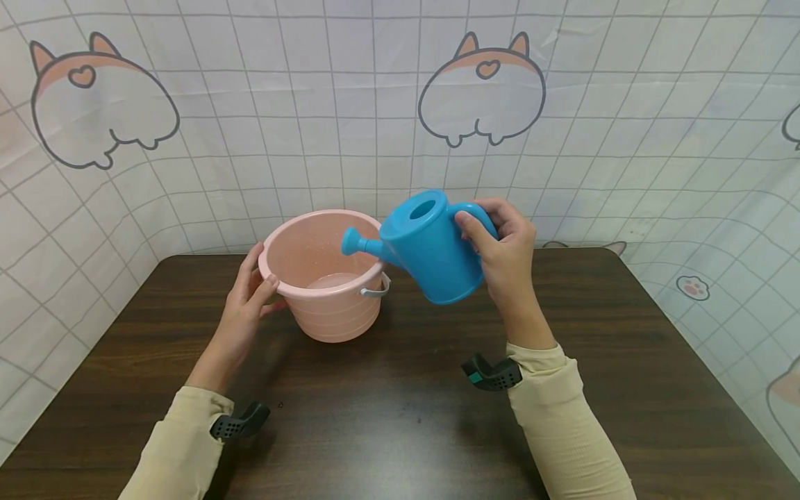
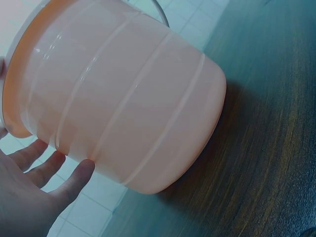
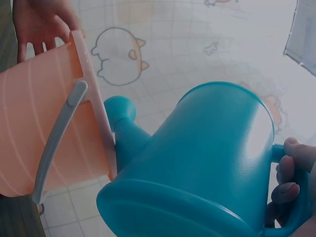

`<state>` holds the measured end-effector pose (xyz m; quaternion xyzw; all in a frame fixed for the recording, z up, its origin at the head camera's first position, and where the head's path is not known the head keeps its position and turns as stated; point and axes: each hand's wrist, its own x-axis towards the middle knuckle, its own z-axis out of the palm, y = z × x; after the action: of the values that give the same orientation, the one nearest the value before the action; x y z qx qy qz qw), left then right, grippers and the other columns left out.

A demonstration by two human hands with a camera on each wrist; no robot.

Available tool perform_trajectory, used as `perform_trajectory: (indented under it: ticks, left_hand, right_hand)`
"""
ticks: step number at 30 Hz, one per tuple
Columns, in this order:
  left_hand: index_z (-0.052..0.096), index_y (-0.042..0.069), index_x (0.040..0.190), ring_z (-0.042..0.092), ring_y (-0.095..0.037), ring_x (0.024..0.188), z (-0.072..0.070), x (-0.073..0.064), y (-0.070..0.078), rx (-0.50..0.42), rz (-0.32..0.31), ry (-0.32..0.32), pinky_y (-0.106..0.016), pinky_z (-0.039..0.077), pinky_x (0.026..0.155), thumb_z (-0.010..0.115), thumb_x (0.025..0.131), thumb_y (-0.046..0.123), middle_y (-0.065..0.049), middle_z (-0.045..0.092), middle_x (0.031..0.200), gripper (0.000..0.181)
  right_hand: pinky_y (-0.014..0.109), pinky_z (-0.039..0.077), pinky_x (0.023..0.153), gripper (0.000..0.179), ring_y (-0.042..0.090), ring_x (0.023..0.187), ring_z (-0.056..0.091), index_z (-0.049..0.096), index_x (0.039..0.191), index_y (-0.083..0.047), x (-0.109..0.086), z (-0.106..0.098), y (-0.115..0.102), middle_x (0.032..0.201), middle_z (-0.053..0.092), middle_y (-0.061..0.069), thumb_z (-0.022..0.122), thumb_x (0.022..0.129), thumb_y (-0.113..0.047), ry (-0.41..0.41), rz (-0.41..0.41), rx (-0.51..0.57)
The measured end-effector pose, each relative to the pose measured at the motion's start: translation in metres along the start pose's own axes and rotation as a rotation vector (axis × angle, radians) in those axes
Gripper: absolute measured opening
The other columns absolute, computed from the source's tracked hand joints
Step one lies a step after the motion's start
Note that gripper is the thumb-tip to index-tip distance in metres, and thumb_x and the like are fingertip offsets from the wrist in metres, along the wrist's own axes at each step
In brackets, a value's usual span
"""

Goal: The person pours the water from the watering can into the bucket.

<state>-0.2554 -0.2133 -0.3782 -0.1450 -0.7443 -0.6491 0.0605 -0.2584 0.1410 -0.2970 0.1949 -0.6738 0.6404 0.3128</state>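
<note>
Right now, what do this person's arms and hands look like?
The left sleeve and right sleeve are pale yellow. Each sleeve has a dark curved piece with small holes; the right one bears a green patch. Left hand and right hand are bare.

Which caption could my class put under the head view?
Right grip holds a tilted blue watering can, its spout over the pink bucket held by the left grip.

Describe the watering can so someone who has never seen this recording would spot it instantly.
Above the dark wooden table, find the person's right hand. It holds the watering can, tilted toward the pink bucket. Its bright blue color and spout distinguish it from that bucket.
</note>
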Motion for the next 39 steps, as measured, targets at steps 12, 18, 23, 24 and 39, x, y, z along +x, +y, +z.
perform_trajectory:
  ticks: [12,18,23,24,39]
  left_hand:
    - [0.013,0.03,0.147,0.047,-0.007,0.117,-0.0002,-0.0003,-0.0007,-0.005,-0.001,0.002,-0.027,0.051,0.083,0.045,0.096,0.024,-0.015,0.024,0.149,0.06]
    - [0.014,0.032,0.146,0.046,-0.01,0.119,-0.0003,-0.0006,-0.0002,-0.002,-0.003,0.001,-0.026,0.051,0.083,0.044,0.096,0.025,-0.014,0.024,0.15,0.059]
    - [0.015,0.033,0.146,0.044,-0.014,0.122,0.0001,-0.0004,0.0005,0.001,-0.013,0.005,-0.027,0.051,0.084,0.044,0.096,0.025,-0.011,0.024,0.15,0.058]
    - [0.015,0.033,0.146,0.043,-0.016,0.124,0.0002,-0.0003,0.0005,0.0,-0.014,0.006,-0.027,0.051,0.084,0.044,0.096,0.025,-0.01,0.024,0.15,0.058]
    - [0.014,0.033,0.146,0.041,-0.021,0.126,-0.0003,0.0001,-0.0005,-0.001,-0.003,-0.001,-0.026,0.051,0.084,0.044,0.096,0.025,-0.012,0.023,0.15,0.058]
  right_hand:
    - [0.024,0.047,0.062,0.02,0.014,0.067,0.054,0.061,0.098,0.001,-0.0009,0.0006,-0.0019,0.075,0.059,0.0,0.063,0.085,-0.014,0.0,0.001,0.016]
    - [0.024,0.047,0.062,0.02,0.015,0.067,0.054,0.061,0.098,0.001,-0.0012,0.0012,-0.0033,0.075,0.059,0.001,0.064,0.085,-0.014,0.002,-0.003,0.015]
    - [0.024,0.048,0.062,0.02,0.015,0.068,0.055,0.062,0.098,0.0,-0.001,0.0015,-0.0033,0.075,0.059,0.0,0.064,0.085,-0.015,0.006,-0.003,0.013]
    - [0.024,0.048,0.062,0.02,0.015,0.068,0.055,0.062,0.098,0.0,-0.0009,0.0016,-0.0033,0.075,0.059,0.0,0.064,0.085,-0.015,0.007,-0.004,0.013]
    - [0.023,0.048,0.063,0.021,0.014,0.068,0.055,0.061,0.099,0.001,-0.0009,0.002,-0.0023,0.076,0.059,0.0,0.063,0.086,-0.014,0.009,-0.011,0.007]
